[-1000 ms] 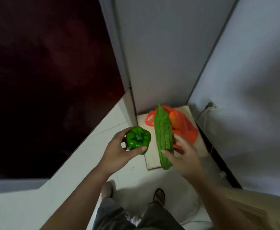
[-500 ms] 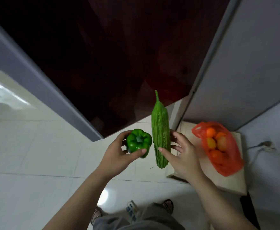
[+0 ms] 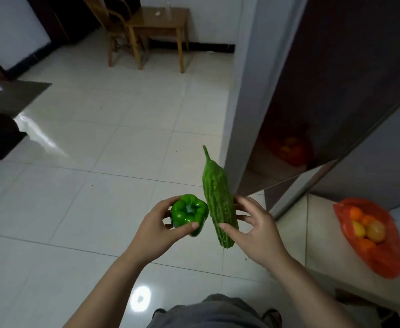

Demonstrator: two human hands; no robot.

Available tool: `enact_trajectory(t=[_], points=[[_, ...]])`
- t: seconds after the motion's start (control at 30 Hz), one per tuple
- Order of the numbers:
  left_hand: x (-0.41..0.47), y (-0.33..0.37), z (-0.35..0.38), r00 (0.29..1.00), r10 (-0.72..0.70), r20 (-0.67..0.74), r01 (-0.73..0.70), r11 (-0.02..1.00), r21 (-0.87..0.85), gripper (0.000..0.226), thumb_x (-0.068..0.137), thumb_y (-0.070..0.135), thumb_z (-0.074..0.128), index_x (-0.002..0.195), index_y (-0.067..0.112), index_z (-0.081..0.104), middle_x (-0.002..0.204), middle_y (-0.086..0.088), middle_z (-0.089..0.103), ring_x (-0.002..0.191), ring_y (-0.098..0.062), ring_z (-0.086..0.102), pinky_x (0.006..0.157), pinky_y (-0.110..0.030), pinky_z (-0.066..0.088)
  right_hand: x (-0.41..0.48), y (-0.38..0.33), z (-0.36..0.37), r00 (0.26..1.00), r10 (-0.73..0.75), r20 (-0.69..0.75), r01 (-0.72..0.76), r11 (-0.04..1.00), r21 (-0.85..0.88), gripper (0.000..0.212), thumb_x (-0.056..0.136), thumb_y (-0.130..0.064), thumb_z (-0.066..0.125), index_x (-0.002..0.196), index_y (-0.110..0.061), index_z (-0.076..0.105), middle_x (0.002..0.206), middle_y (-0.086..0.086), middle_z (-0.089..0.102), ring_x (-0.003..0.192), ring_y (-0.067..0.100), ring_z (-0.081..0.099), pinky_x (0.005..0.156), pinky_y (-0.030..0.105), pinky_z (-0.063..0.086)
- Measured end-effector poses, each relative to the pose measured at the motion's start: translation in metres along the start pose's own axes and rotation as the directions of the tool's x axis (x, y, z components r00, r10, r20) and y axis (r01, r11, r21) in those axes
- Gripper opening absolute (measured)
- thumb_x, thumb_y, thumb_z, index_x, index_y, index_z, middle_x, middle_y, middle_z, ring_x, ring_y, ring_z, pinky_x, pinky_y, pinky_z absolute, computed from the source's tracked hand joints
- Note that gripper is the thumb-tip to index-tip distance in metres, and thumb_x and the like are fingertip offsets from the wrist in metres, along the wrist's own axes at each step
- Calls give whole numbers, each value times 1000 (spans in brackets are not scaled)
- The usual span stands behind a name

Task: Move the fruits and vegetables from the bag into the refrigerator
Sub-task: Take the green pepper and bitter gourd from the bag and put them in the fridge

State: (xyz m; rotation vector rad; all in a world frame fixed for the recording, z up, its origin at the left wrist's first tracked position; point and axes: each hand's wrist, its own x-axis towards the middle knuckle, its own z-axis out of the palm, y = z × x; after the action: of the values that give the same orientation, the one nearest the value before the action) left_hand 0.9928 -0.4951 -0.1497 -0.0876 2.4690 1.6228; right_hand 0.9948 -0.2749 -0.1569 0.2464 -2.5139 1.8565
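Observation:
My left hand (image 3: 157, 229) grips a shiny green bell pepper (image 3: 188, 213), stem up, at chest height over the floor. Beside it my right hand (image 3: 256, 229) holds a long, bumpy green bitter gourd (image 3: 219, 202) near its lower end, its thin tip pointing up and away. The two vegetables almost touch. The dark glossy refrigerator (image 3: 336, 91) with its grey edge stands closed to the right of my hands. An orange plastic bag (image 3: 374, 237) with several orange and yellow fruits lies open on a low pale platform (image 3: 322, 252) at the right.
White tiled floor (image 3: 99, 162) stretches ahead and to the left. A wooden table (image 3: 161, 24) and a wooden chair (image 3: 116, 27) stand against the far wall. A dark doorway and mat are at far left. My feet and shorts show at the bottom.
The view has swung left, away from the wall corner and bag toward the room. Both hands keep the same hold on pepper and gourd; the bag now sits at the right edge.

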Motion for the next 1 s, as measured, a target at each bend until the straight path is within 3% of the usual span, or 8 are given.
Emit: enact_trajectory(t=[0.17, 0.37, 0.5, 0.8, 1.0], points=[[-1, -27, -93, 996, -20, -89, 15, 998, -65, 62, 66, 35, 81, 122, 28, 55, 115, 10, 62, 102, -4, 60, 69, -7, 48, 33, -38, 98, 998, -41, 56, 39, 999, 30, 56, 73, -10, 77, 114, -41, 55, 110, -17, 61, 102, 4, 60, 85, 19, 50], [20, -47, -186, 961, -37, -274, 21, 998, -61, 62, 67, 34, 80, 123, 26, 55, 114, 11, 62, 98, -1, 58, 62, 0, 42, 95, -66, 188, 993, -24, 115, 7, 989, 148, 55, 73, -11, 77, 113, -41, 54, 110, -10, 64, 103, 9, 61, 85, 28, 53], [47, -61, -221, 959, -54, -278, 37, 997, -64, 62, 68, 31, 80, 124, 26, 54, 115, 10, 61, 99, 1, 57, 61, 1, 42, 132, -57, 215, 991, 24, 129, -44, 988, 150, 53, 73, -10, 77, 113, -38, 56, 110, -11, 64, 102, 9, 61, 87, 32, 54], [190, -61, -249, 985, -41, -168, 35, 999, -36, 69, 64, 34, 83, 126, 25, 53, 119, 8, 60, 103, -3, 59, 69, -9, 50, 259, -18, 225, 997, 75, -7, -73, 991, 115, 58, 72, -7, 78, 108, -45, 53, 109, -12, 62, 101, 7, 60, 84, 25, 51], [294, -36, -277, 987, -48, -154, 47, 999, -11, 66, 66, 31, 82, 125, 24, 53, 117, 8, 61, 100, 0, 58, 64, -4, 46, 379, -16, 231, 999, 35, -18, -35, 999, 10, 58, 71, -13, 78, 112, -44, 51, 110, -21, 57, 97, -2, 56, 84, 20, 48]])
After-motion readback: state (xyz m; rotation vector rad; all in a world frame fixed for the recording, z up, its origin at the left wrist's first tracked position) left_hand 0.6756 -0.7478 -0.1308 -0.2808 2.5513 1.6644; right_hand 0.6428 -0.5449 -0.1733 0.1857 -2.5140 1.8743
